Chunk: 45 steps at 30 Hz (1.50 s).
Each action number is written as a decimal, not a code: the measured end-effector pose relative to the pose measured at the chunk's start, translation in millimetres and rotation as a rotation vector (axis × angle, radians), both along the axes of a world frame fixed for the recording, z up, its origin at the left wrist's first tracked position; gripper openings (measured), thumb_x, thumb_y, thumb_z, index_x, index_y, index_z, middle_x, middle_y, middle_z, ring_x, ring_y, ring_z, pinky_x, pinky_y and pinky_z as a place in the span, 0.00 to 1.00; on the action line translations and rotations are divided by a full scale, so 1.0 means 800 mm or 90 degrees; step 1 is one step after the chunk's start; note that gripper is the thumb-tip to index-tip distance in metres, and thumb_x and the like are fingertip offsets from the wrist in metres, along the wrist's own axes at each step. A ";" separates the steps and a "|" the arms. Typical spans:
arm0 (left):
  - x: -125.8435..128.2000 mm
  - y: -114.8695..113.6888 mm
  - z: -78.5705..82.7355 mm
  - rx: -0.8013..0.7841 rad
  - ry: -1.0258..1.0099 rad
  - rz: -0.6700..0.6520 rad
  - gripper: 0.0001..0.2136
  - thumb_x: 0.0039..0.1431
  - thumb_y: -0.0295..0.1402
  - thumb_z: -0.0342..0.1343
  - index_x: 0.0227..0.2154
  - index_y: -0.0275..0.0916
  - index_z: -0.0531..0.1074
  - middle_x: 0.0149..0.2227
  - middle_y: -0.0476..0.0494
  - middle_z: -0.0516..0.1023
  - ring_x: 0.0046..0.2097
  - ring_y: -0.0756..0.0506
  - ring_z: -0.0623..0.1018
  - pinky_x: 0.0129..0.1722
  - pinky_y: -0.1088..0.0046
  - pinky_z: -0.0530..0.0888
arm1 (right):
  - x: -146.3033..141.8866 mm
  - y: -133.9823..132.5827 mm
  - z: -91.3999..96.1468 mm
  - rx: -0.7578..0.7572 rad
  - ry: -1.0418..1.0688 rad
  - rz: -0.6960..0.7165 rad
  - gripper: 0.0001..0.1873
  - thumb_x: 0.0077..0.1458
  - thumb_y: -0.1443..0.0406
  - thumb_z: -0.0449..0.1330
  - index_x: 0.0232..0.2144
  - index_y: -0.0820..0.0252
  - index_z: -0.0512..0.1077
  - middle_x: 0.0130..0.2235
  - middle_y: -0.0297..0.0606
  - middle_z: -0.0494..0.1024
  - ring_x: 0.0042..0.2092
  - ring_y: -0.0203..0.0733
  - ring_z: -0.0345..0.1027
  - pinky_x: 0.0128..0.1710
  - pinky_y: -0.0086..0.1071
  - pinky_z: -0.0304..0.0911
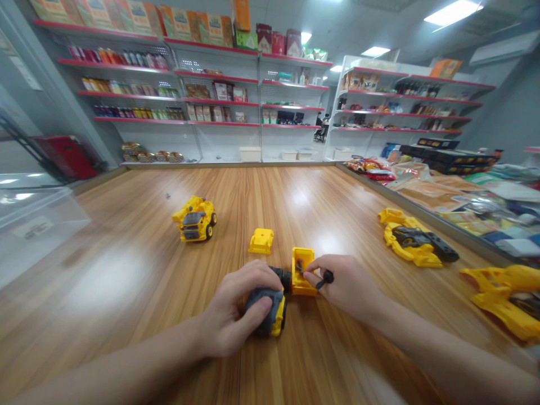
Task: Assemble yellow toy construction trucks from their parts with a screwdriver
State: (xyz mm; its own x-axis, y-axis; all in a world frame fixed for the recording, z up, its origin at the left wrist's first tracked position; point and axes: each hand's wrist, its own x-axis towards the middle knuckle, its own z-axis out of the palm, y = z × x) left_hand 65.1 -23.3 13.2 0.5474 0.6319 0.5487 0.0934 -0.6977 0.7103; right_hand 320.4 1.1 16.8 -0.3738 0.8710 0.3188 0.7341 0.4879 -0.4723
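My left hand [242, 298] is wrapped over the grey and yellow cab of a toy truck [270, 315], pressing it against the table. Beside the cab, to the right, lies a yellow dump bed [303, 270], its hollow side facing up; whether it is joined to the chassis is hidden. My right hand [343, 281] pinches a small black screwdriver [324, 279], whose dark tip reaches into the bed. Just beyond the left hand is a loose yellow plate-like part [261, 241]. Farther left stands a yellow toy construction vehicle [196, 219] on black wheels.
On the right lie yellow and black toy vehicle parts [415, 239] and another yellow toy piece [506, 298]. A tiny grey bit [167, 196] is on the wooden table [139, 304]. A clear plastic bin [40, 230] borders the left; packaged goods [439, 191] are heaped right. Stocked shelves [219, 101] stand behind.
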 end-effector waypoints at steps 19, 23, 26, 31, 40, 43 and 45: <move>0.006 -0.001 -0.004 -0.044 -0.011 0.045 0.07 0.64 0.30 0.50 0.39 0.36 0.72 0.37 0.38 0.75 0.40 0.43 0.74 0.45 0.61 0.71 | -0.008 -0.003 -0.003 -0.010 -0.034 -0.048 0.10 0.53 0.67 0.58 0.36 0.57 0.78 0.26 0.35 0.78 0.24 0.37 0.68 0.25 0.27 0.58; 0.007 0.000 -0.007 -0.072 -0.029 0.046 0.07 0.65 0.31 0.50 0.38 0.36 0.72 0.37 0.39 0.76 0.41 0.43 0.75 0.48 0.59 0.70 | -0.008 -0.003 -0.005 -0.009 -0.046 -0.055 0.11 0.50 0.69 0.59 0.36 0.57 0.78 0.29 0.37 0.80 0.26 0.38 0.70 0.27 0.28 0.60; 0.008 -0.001 -0.006 -0.105 -0.047 0.053 0.08 0.65 0.33 0.49 0.38 0.37 0.73 0.37 0.39 0.76 0.41 0.42 0.75 0.48 0.59 0.70 | -0.008 -0.003 -0.005 -0.002 -0.062 -0.068 0.09 0.52 0.66 0.59 0.35 0.55 0.78 0.30 0.37 0.80 0.28 0.40 0.71 0.28 0.29 0.60; 0.009 -0.003 -0.003 -0.169 -0.018 0.052 0.11 0.67 0.37 0.48 0.40 0.36 0.72 0.36 0.41 0.76 0.39 0.43 0.76 0.46 0.61 0.71 | -0.007 -0.002 -0.004 -0.016 -0.096 -0.096 0.08 0.56 0.61 0.59 0.33 0.52 0.79 0.29 0.37 0.81 0.29 0.42 0.72 0.28 0.30 0.59; 0.005 -0.002 -0.008 -0.028 0.008 0.054 0.08 0.66 0.32 0.48 0.42 0.37 0.70 0.39 0.39 0.75 0.43 0.43 0.75 0.50 0.64 0.69 | -0.008 -0.001 0.000 -0.026 -0.131 -0.109 0.09 0.56 0.63 0.58 0.34 0.51 0.80 0.33 0.37 0.83 0.35 0.44 0.76 0.34 0.32 0.62; 0.003 -0.005 -0.009 -0.019 0.023 0.058 0.11 0.60 0.34 0.56 0.44 0.38 0.68 0.39 0.41 0.75 0.43 0.43 0.75 0.49 0.64 0.70 | -0.007 -0.001 -0.001 -0.024 -0.140 -0.110 0.09 0.56 0.63 0.58 0.34 0.50 0.79 0.33 0.36 0.83 0.35 0.44 0.76 0.34 0.32 0.62; 0.002 -0.008 -0.007 -0.042 0.010 0.044 0.18 0.56 0.36 0.59 0.48 0.38 0.65 0.40 0.40 0.74 0.44 0.41 0.76 0.49 0.63 0.71 | -0.005 0.000 -0.002 -0.019 -0.138 -0.104 0.09 0.56 0.63 0.58 0.34 0.51 0.79 0.34 0.36 0.83 0.35 0.44 0.76 0.34 0.32 0.62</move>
State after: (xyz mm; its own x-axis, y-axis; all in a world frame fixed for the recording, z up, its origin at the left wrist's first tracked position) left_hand 66.4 -29.3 7.3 0.5094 0.7029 0.4965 0.1519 -0.6413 0.7521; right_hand 316.4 1.2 15.0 -0.2850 0.9330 0.2198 0.8873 0.3435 -0.3079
